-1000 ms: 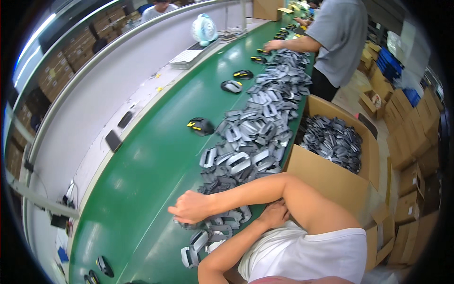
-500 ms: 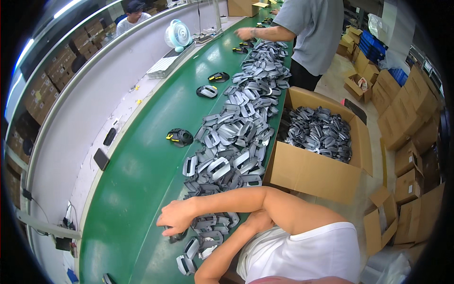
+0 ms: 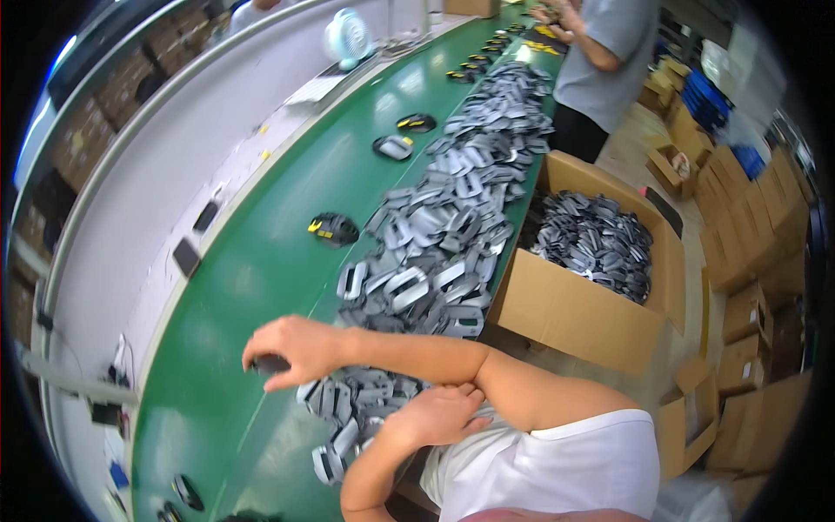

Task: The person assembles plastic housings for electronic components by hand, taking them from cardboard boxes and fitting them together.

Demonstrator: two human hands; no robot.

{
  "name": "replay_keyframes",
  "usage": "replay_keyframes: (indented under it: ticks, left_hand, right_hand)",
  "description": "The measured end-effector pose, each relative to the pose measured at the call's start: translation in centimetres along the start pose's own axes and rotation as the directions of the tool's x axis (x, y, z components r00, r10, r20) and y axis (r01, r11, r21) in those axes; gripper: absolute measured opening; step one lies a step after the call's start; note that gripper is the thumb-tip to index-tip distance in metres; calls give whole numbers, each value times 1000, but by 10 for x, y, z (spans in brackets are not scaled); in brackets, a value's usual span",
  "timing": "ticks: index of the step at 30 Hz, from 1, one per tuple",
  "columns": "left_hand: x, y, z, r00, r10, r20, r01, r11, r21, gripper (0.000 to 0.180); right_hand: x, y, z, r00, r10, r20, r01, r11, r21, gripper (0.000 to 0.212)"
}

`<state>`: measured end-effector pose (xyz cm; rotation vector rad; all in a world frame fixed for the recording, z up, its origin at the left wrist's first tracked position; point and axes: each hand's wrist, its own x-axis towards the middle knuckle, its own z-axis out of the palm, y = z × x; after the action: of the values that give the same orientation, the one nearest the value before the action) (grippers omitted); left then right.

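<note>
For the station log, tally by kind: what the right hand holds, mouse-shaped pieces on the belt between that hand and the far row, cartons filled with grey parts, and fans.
Dark piece in the right hand: 1
Black-topped mouse-shaped pieces: 2
Grey-topped mouse-shaped piece: 1
Filled carton: 1
Fan: 1
Total: 6

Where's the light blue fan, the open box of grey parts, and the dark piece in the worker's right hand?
Light blue fan [image 3: 346,35]: head view, its round front.
Open box [image 3: 584,309]: head view, its folded-out flap.
Dark piece [image 3: 270,364]: head view, its uncovered surface.
</note>
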<state>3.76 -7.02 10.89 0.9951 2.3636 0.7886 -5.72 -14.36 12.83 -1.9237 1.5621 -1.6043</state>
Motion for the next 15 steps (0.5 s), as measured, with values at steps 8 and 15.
replay_keyframes:
  ticks: [8, 15]
  left_hand:
    - [-84, 74, -56, 327, 335, -884, -203, 938, 280, 22]
    - [-99, 84, -45, -198, 202, -959, 255, 955, 149, 16]
  right_hand:
    - [18, -40, -28, 969, 232, -84, -192, 923, 332, 20]
    - [42, -61, -2, 991, 128, 31, -130, 923, 361, 18]
